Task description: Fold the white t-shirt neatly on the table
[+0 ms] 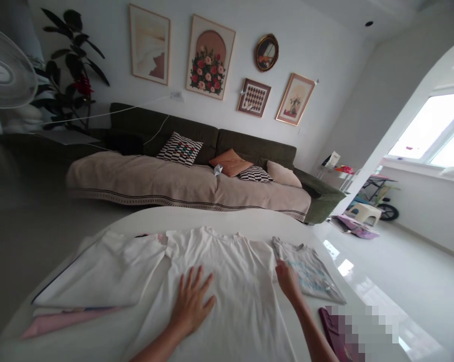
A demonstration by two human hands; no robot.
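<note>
My left hand [191,301] lies flat on the white T-shirt [227,281], with its fingers [196,279] spread apart and pressed down on the cloth. It holds nothing. My right hand [287,281] is at the right edge of the same shirt, by the sleeve. Its fingers are curled on the edge of the cloth, but I cannot tell if they pinch it or just touch it.

The white T-shirt is spread out in the middle of the white desk [211,216], right in front of me. Its neck points away from me, toward the sofa [196,171].

Just beside it on my left is a stack of folded clothes [102,276]. The top one is white, and a pink one [61,322] peeks out at the bottom. The stack touches the left sleeve of the shirt.

On my right lies a grey T-shirt [309,274] with light blue print on it. My right hand is just beside it. A dark red thing [330,327] sits near my right arm, at the desk's edge.

Past the desk, the sofa is dark green with a beige cover and some pillows [179,148]. Pictures [209,56] hang on the wall above it. A fan [6,70] and a tall plant [74,60] stand on the far left.
</note>
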